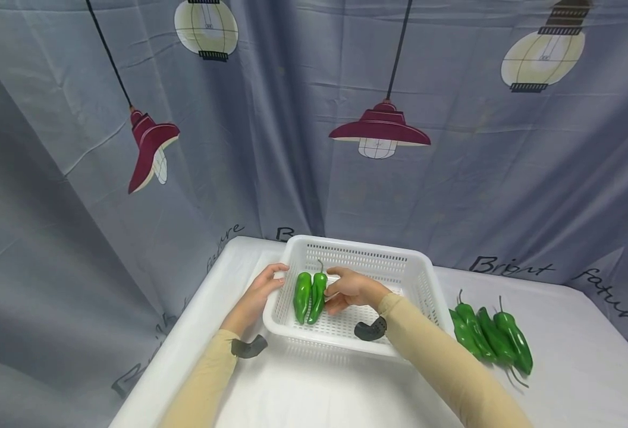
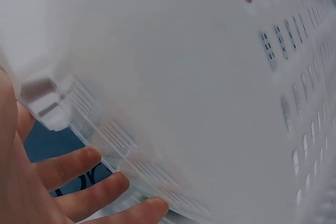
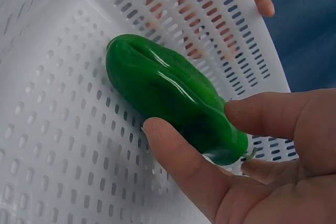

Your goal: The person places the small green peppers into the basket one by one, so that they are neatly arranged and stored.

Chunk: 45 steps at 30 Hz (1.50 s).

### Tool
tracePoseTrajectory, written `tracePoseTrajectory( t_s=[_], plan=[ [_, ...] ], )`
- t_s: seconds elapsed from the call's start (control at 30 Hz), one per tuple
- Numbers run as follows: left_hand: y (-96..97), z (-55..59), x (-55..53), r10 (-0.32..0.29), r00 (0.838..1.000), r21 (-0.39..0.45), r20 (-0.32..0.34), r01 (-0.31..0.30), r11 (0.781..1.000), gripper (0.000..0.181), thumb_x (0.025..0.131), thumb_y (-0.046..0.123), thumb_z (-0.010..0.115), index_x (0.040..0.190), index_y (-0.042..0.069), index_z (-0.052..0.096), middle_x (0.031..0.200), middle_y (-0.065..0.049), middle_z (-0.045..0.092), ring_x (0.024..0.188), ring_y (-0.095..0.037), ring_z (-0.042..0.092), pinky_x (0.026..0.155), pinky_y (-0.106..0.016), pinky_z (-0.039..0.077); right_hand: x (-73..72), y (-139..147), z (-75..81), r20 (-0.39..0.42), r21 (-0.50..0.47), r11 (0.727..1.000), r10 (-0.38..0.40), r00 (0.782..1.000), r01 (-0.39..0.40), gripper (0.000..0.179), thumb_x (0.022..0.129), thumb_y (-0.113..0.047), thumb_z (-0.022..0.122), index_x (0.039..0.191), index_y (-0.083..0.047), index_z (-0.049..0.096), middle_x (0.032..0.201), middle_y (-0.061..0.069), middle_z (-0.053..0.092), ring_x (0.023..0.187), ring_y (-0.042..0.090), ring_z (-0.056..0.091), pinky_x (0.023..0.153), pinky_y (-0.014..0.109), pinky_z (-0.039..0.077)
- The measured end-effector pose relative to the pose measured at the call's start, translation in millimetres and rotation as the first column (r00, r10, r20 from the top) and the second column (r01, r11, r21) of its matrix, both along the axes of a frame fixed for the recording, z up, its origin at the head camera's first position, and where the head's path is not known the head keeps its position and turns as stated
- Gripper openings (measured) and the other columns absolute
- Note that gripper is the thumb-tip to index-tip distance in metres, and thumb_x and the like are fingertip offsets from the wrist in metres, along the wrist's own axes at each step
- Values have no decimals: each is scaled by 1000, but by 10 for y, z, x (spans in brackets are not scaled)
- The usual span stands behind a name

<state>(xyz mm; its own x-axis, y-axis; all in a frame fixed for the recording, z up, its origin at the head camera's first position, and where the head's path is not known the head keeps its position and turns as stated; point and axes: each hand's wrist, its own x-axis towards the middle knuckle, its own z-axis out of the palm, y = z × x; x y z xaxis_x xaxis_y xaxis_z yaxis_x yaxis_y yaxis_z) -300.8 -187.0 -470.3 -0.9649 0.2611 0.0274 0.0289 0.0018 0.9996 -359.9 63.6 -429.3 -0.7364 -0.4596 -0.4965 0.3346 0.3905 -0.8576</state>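
A white perforated plastic basket stands on the table. Inside, against its left wall, two green peppers lie side by side: the left one and the right one. My right hand is within the basket, just right of the peppers. In the right wrist view its spread fingers lie about the stem end of a glossy green pepper; whether they touch it is hard to tell. My left hand is at the basket's left side, its extended fingers resting against the outer wall.
Several more green peppers lie in a row on the white table, right of the basket. A grey-blue curtain printed with lamps hangs behind and to the left. Each wrist carries a black mount.
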Motion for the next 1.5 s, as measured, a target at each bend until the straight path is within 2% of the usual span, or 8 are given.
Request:
tracePoseTrajectory(
  t_s=[0.27, 0.5, 0.6, 0.73, 0.9, 1.17, 1.33, 1.5],
  plan=[
    [41, 3, 1, -2, 1000, 23, -5, 2, 1000, 41, 107, 20, 41, 146, 7, 38, 155, -27, 40, 129, -49, 56, 97, -49, 59, 24, 39, 52, -9, 7, 1000, -1, 1000, 1, 79, 97, 7, 53, 162, -4, 10, 127, 34, 61, 92, 35, 75, 75, 42, 66],
    [59, 1, 9, -5, 1000, 11, -16, 5, 1000, 41, 107, 20, 41, 146, 7, 38, 153, -27, 42, 126, -43, 59, 95, -47, 60, 40, 93, 66, -38, 21, 1000, -4, 999, 5, 78, 97, 4, 54, 162, -4, 11, 135, 37, 55, 96, 39, 74, 74, 44, 66],
    [57, 8, 21, -2, 1000, 7, -8, 2, 1000, 40, 108, 19, 41, 146, 8, 39, 151, -27, 45, 123, -41, 61, 93, -46, 61, 71, 164, 130, -74, 24, 1000, -5, 997, 7, 78, 97, -2, 56, 161, -2, 12, 140, 37, 50, 103, 43, 71, 77, 46, 65],
    [42, 33, 45, 11, 1000, -8, -1, -11, 1000, 40, 108, 20, 41, 146, 10, 40, 149, -26, 46, 123, -40, 61, 93, -44, 60, 89, 337, 287, -112, 17, 1000, 1, 994, 1, 80, 97, -7, 55, 161, -2, 9, 150, 37, 41, 120, 51, 62, 84, 47, 64],
    [20, 50, 61, 23, 1000, -30, -3, -23, 999, 40, 107, 22, 43, 146, 12, 41, 152, -22, 45, 122, -35, 61, 94, -42, 60, 56, 659, 504, -152, 30, 999, -15, 988, 19, 78, 101, -13, 54, 163, -3, 6, 158, 34, 35, 130, 51, 56, 88, 45, 64],
    [2, 28, 58, 33, 999, -33, -12, -33, 999, 41, 107, 20, 43, 146, 10, 41, 154, -22, 43, 124, -37, 61, 94, -39, 60, 109, 1374, 802, -215, 39, 997, -51, 975, 61, 82, 106, -21, 53, 164, -9, -3, 159, 35, 31, 120, 34, 68, 93, 43, 62],
    [1, 32, 60, 26, 1000, -32, 0, -26, 999, 41, 107, 22, 42, 147, 11, 40, 155, -23, 42, 125, -42, 59, 94, -42, 60, 234, 1930, 826, -244, 25, 993, -105, 964, 115, 85, 107, -25, 53, 163, -6, -8, 158, 36, 31, 117, 26, 70, 93, 42, 62],
    [2, 19, 53, 18, 1000, -26, -10, -18, 999, 41, 107, 20, 41, 147, 10, 40, 157, -23, 39, 128, -44, 57, 96, -43, 60, 381, 2500, 727, -267, 51, 984, -149, 952, 169, 87, 108, -33, 50, 161, -1, -12, 159, 38, 25, 115, 23, 70, 94, 43, 62]
  ],
)
